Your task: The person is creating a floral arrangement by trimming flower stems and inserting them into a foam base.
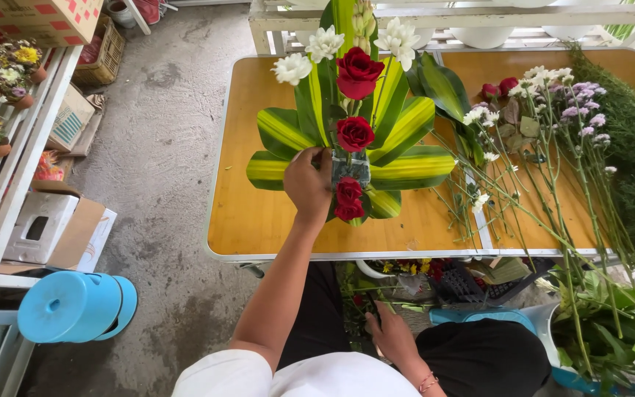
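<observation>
At the centre of the arrangement, the left hand has its grip closed on a stem beside the red roses with green stems, which rise upright just right of the grip among striped yellow-green leaves. White flowers top the column. The right hand hangs low, well apart; whether its grip is open cannot be told. Loose cut stems of purple and white flowers lie rightward on the orange tabletop. Concrete floor lies to the left.

Upright arrangement of red roses, white blooms, striped leaves on table.
</observation>
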